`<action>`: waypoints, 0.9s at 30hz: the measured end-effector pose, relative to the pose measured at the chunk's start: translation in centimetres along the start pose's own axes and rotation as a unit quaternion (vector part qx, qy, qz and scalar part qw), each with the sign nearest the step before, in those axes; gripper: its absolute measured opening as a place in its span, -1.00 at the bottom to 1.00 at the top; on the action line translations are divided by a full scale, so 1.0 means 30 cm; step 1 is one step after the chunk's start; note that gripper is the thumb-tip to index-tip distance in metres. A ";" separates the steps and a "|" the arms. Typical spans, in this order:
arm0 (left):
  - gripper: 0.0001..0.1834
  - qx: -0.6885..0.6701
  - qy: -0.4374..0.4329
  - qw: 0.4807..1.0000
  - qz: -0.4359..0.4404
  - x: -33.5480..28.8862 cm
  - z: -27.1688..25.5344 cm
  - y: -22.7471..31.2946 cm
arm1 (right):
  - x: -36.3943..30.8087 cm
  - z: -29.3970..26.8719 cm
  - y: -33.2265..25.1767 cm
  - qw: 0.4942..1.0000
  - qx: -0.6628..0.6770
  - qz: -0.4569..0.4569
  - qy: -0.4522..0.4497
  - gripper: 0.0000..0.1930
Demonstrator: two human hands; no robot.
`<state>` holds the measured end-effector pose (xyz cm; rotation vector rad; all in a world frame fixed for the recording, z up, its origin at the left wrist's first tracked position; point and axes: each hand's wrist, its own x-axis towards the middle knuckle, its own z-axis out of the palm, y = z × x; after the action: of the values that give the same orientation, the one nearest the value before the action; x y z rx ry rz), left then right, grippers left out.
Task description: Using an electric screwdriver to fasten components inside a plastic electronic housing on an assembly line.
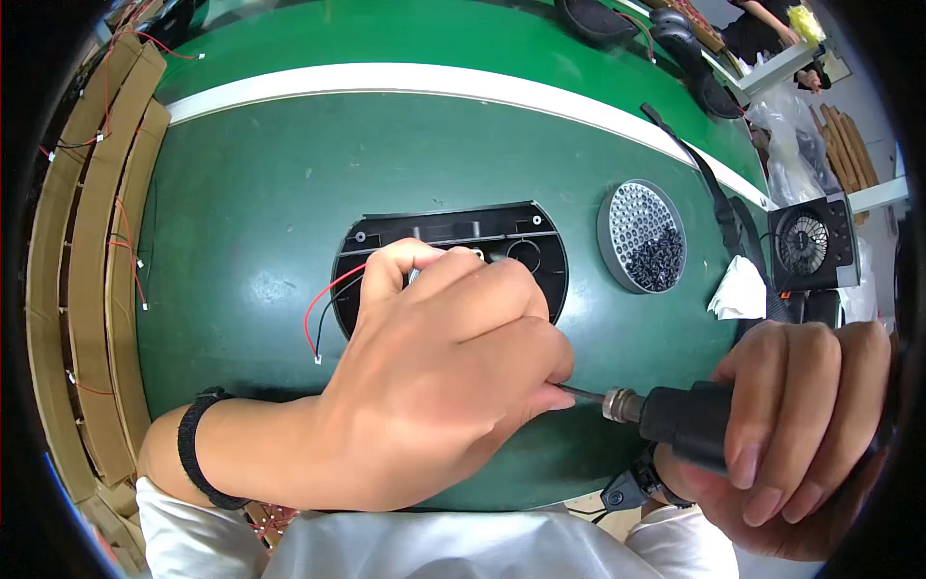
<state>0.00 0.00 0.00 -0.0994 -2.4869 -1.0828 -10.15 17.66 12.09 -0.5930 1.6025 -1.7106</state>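
My left hand [453, 357] is bent over a black plastic housing [376, 232] in the middle of the bench. Its far fingers curl down onto the housing and hide its centre; a bit of metal shows beside them. Thumb and forefinger are pinched together at the right, where the tip of a screwdriver bit meets them; whatever lies between them is hidden. Wrapped around the black handle of a power screwdriver [680, 420], my right hand [805, 425] holds it level, bit pointing left. A red and black wire pair [313, 323] with a white plug trails from the housing's left side.
A round grey tray [612, 241] with holes holds many black screws, right of the housing. Cardboard strips [92, 280] with wires line the left edge. A white cloth [741, 289], black strap [714, 183] and small fan [805, 241] stand right. Another person [762, 29] is far right.
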 end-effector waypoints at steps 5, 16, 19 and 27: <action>-0.77 -0.037 0.001 0.999 -0.004 -0.004 0.003 -0.004 | 0.001 0.004 0.027 0.996 0.069 -0.053 0.029 -0.57; -0.46 0.045 -0.024 0.998 -0.032 0.007 -0.092 0.015 | 0.029 -0.083 0.043 0.993 -0.032 -0.100 -0.059 -0.62; -0.36 0.135 -0.045 0.989 -0.040 -0.003 -0.148 -0.009 | 0.071 -0.085 0.130 0.949 0.064 -0.300 -0.076 -0.69; -0.39 0.100 -0.023 0.993 -0.056 -0.026 -0.093 -0.106 | 0.149 -0.029 0.195 0.940 0.107 -0.316 -0.064 -0.82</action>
<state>0.97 -4.11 -0.81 0.0757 -2.6534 -0.8758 -12.58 14.97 5.63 -1.1700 1.1725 -2.2121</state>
